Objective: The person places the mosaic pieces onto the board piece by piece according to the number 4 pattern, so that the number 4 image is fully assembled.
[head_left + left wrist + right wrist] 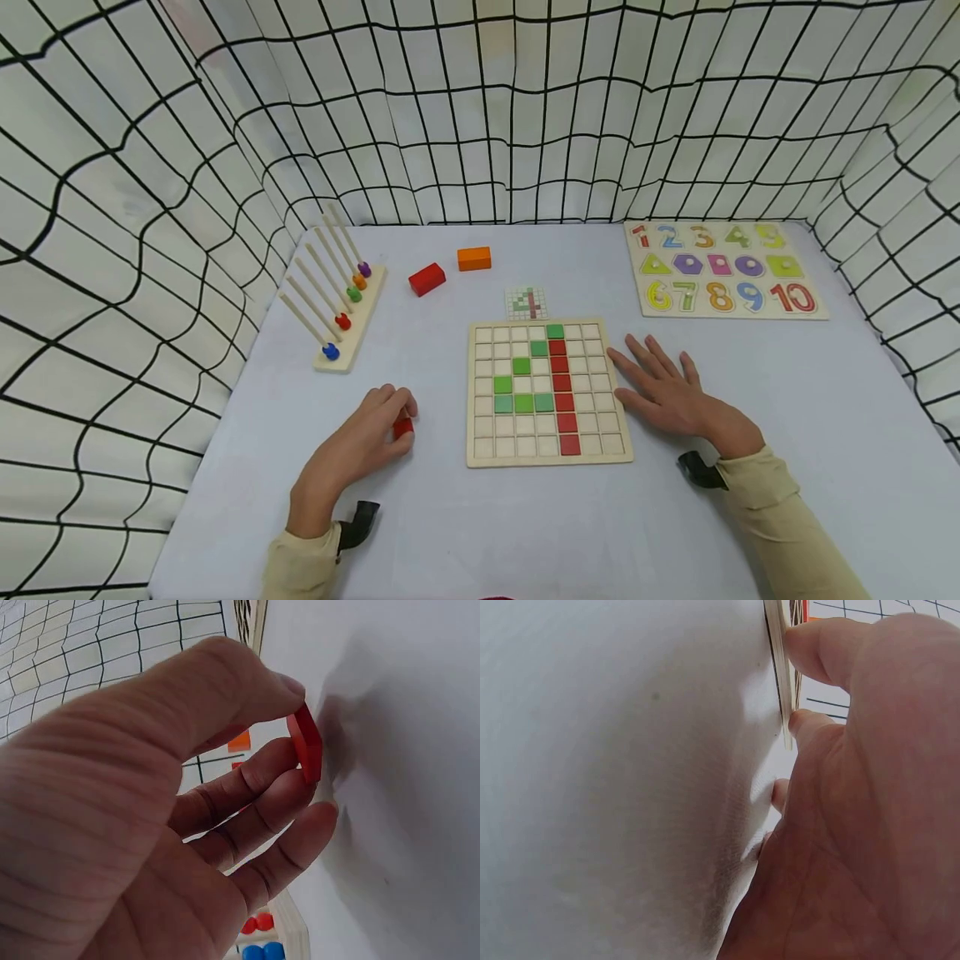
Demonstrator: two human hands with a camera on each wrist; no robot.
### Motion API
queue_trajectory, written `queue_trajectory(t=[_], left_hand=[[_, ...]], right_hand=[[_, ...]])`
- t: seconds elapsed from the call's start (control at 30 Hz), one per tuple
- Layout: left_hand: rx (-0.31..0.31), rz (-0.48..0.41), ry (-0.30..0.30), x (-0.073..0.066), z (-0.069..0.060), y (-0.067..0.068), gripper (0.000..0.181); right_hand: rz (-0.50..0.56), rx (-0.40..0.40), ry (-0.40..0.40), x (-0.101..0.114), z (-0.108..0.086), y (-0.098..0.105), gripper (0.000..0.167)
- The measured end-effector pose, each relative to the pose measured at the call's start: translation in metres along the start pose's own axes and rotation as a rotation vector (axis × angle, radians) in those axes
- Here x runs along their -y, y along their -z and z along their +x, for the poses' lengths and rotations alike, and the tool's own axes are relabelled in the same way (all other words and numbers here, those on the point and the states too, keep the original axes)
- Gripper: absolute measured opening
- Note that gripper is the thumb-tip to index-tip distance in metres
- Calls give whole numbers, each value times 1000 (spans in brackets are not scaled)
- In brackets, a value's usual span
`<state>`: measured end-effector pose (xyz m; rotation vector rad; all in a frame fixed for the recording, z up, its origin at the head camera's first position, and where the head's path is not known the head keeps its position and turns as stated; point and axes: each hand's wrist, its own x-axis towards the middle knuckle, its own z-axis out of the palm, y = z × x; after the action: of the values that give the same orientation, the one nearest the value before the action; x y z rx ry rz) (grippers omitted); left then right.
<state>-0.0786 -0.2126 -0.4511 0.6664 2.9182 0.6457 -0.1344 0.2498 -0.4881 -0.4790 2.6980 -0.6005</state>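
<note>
My left hand (363, 435) pinches a red block (402, 427) between thumb and fingers, left of the wooden grid board. The left wrist view shows that red block (307, 746) at the fingertips, close above the white table. The grid board (550, 461) has a pale rim and carries green and red square tiles; the red tiles (566, 402) form a column, the green ones (522, 403) a slanted line and a row. Flat with spread fingers, my right hand (667, 392) touches the board's right edge. In the right wrist view its thumb meets the board's side (778, 660).
Behind the board lies a small pattern card (527, 304). Farther left are a red block (427, 279) and an orange block (474, 259). A peg stand (351, 342) with coloured beads stands at left, a number puzzle board (735, 271) at back right. Black netting surrounds the table.
</note>
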Motion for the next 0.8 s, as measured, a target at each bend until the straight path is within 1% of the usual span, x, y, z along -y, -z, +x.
queue_trajectory(t=[0.13,0.17,0.27,0.37,0.4,0.53,0.73,0.8], left_hand=[[-11,-14,-26,-6,12,0,22],[-27,-37,-68,2,16,-6,20],[-43,-47,-109,-4,26,-5,22],[-42,-32,-136,-11,36,-6,22],[-29,-9,-115,-23,39,-1,25],[4,22,-139,-34,53,-2,26],[66,-2,-198,-48,72,-6,24],[85,-11,-209,-52,79,-9,24]], right_hand=[[13,-18,19,-6,1,-5,71],[10,-23,21,-8,1,-6,71],[12,-32,32,-9,1,-7,72],[18,-45,38,-8,-1,-6,72],[26,-47,44,-8,-1,-6,71],[41,-49,49,-6,-2,-5,71],[2,-24,17,-6,0,-5,71],[8,-15,17,-4,0,-3,71]])
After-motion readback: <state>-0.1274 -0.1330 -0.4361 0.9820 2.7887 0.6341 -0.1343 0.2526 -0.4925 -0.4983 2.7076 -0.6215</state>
